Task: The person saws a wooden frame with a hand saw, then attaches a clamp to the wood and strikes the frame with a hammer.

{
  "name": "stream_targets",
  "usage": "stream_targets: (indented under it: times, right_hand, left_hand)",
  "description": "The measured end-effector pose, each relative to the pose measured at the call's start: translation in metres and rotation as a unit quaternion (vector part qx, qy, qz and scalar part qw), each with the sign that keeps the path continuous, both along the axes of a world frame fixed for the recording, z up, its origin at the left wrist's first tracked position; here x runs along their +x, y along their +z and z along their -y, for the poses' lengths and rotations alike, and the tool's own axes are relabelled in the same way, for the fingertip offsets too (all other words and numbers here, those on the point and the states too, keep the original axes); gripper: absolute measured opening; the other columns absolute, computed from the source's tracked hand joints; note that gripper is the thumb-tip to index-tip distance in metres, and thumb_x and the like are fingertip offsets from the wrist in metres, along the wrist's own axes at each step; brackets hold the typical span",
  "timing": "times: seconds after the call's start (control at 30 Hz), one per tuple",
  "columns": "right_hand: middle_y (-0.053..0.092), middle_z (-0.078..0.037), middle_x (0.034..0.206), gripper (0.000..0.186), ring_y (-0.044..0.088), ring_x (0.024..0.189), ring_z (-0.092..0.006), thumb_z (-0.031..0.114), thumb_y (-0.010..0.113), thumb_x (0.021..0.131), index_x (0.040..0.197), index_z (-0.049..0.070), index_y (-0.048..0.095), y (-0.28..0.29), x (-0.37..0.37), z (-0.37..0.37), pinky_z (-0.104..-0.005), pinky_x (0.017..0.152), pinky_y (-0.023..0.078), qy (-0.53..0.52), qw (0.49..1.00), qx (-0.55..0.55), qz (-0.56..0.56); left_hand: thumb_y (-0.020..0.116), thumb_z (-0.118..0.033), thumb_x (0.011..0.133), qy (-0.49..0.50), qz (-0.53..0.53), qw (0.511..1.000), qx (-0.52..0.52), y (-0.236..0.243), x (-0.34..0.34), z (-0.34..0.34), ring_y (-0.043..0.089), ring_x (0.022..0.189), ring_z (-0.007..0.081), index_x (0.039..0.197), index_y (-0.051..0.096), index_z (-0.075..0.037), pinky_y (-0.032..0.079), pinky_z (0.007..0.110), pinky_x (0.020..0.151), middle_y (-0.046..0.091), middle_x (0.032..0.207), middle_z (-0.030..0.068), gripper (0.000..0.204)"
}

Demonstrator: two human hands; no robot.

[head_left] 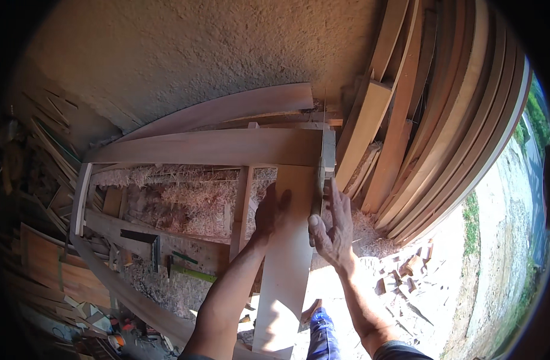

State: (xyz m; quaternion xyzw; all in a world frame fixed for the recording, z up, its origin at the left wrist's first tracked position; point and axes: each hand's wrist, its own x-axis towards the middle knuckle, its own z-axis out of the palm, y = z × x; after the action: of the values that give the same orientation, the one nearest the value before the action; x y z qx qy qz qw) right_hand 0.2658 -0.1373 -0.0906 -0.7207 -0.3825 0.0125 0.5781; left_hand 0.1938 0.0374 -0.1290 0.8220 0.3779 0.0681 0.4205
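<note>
- The wide board (285, 264) meets the long rail (215, 148) — whether fastened cannot be told.
- Left hand (270, 213) at the board's left edge, grip unclear; right hand (335, 231) at its right edge, fingers extended.
- Left of the board, a crosspiece (242, 210) already meets the rail.

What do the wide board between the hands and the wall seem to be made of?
Wide board: wood, apparently planed and unvarnished, judging by its smooth, pale brown face. Wall: probably cement render or plaster, left rough, since its surface looks bumpy and grainy.
</note>
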Motion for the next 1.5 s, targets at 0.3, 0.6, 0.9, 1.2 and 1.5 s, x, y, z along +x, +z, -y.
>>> stream_targets:
  times: [0.3,0.6,0.9,1.2,1.5]
  right_hand:
    - [0.054,-0.026,0.140,0.081,0.055,0.122,-0.0384,0.047,0.066,0.097,0.155,-0.002,0.038,-0.017,-0.043,-0.012,-0.0459,0.106,0.044,-0.128,0.989,-0.062,-0.030]
    - [0.061,-0.023,0.138,0.045,0.063,0.123,-0.0400,0.022,0.061,0.103,0.144,0.004,0.053,-0.034,-0.028,-0.048,-0.0427,0.100,0.053,-0.251,0.959,-0.041,0.122]
    - [0.060,-0.021,0.142,0.052,0.061,0.129,-0.0327,0.007,0.064,0.095,0.146,0.004,0.054,-0.007,-0.182,0.045,-0.0401,0.106,0.050,-0.197,0.976,-0.049,-0.073]
    - [0.072,-0.022,0.111,0.048,0.070,0.096,-0.0360,0.022,0.065,0.097,0.143,0.010,0.057,0.034,-0.014,-0.036,-0.0385,0.085,0.055,-0.229,0.972,-0.046,-0.025]
    - [0.061,-0.015,0.143,0.065,0.058,0.134,-0.0258,-0.012,0.051,0.087,0.148,0.007,0.054,0.003,-0.218,0.061,-0.0387,0.113,0.046,-0.205,0.970,-0.037,-0.126]
  left_hand:
    - [0.055,-0.040,0.102,-0.006,0.060,0.993,-0.098,-0.029,-0.080,0.041,0.062,0.117,0.0486,0.149,0.034,-0.011,0.049,0.055,0.096,0.064,0.125,0.0325,0.059]
    - [0.055,-0.023,0.103,-0.067,0.057,0.995,-0.050,-0.048,-0.079,0.039,0.038,0.139,0.0480,0.148,0.036,0.003,0.027,0.048,0.124,0.040,0.143,0.0359,0.055]
    - [0.050,-0.020,0.105,-0.047,0.143,0.981,-0.121,-0.043,-0.088,0.026,0.048,0.122,0.0491,0.135,0.048,0.002,0.035,0.057,0.113,0.047,0.131,0.0328,0.038]
    - [0.050,-0.024,0.106,-0.058,0.105,0.990,-0.078,-0.042,-0.068,0.045,0.055,0.123,0.0497,0.145,0.031,0.003,0.043,0.055,0.105,0.049,0.138,0.0339,0.051]
    - [0.047,-0.029,0.109,-0.108,0.181,0.974,-0.085,-0.069,-0.086,0.022,0.029,0.147,0.0511,0.154,0.014,0.013,0.026,0.047,0.122,0.029,0.155,0.0390,0.070]
